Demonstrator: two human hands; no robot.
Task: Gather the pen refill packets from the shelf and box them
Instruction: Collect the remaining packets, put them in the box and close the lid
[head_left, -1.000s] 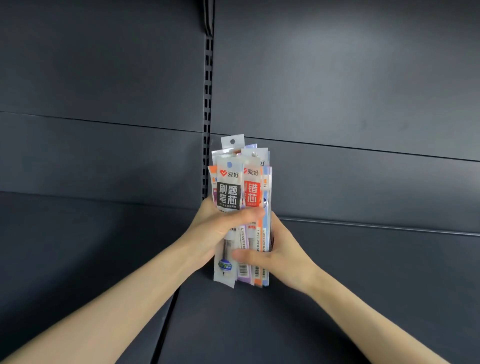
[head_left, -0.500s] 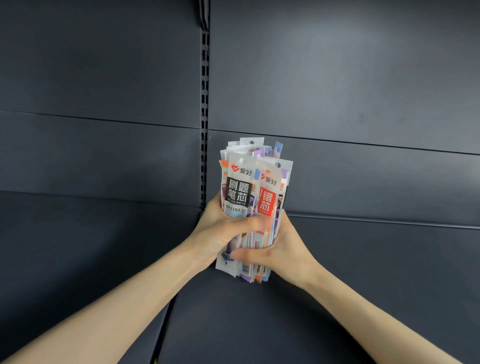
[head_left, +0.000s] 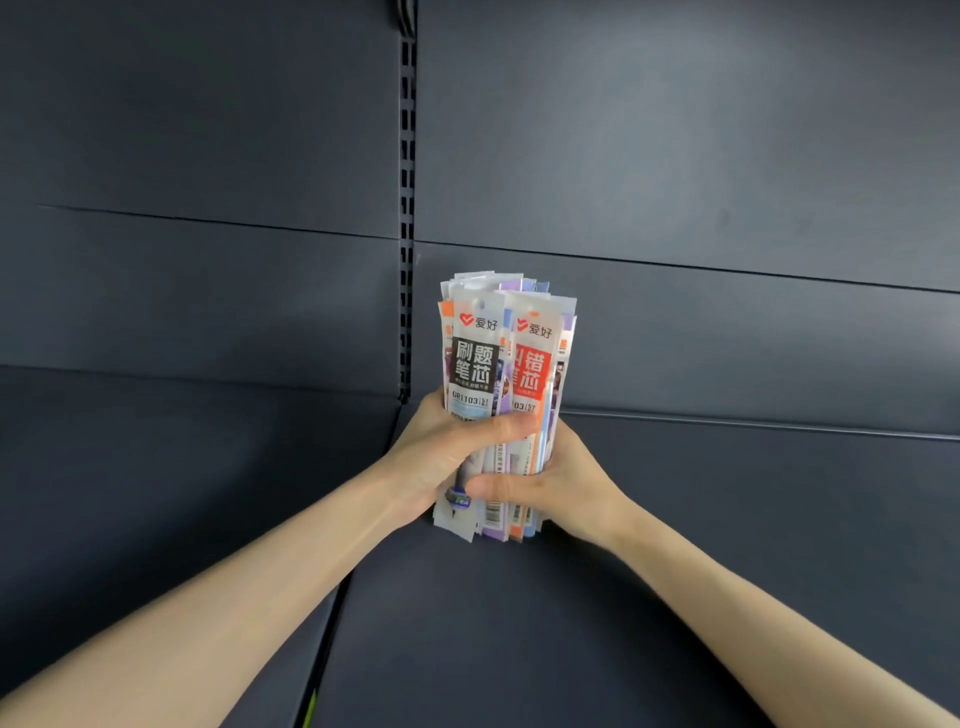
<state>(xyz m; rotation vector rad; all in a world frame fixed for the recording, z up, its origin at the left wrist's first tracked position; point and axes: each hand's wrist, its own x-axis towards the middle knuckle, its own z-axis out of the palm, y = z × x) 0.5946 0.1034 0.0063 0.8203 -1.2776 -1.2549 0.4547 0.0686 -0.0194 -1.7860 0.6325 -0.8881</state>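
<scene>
A thick bundle of pen refill packets (head_left: 498, 358) stands upright above the dark shelf board (head_left: 519, 623). The front packets show a black label and a red-orange label; several more sit behind them. My left hand (head_left: 441, 452) grips the bundle from the left, its thumb wrapped across the front. My right hand (head_left: 561, 478) grips it from the right, lower down, thumb across the barcodes. The bundle's lower ends stick out beneath both hands. No box is in view.
Dark grey back panels (head_left: 675, 156) rise behind the shelf, split by a slotted upright rail (head_left: 407, 208). A seam (head_left: 332, 613) divides the shelf board into a left and a right section.
Both hands have squeezed the packets into a tighter, more even bundle and slid slightly lower on it. The bundle has shifted a little to the right and fanned less at the top.
</scene>
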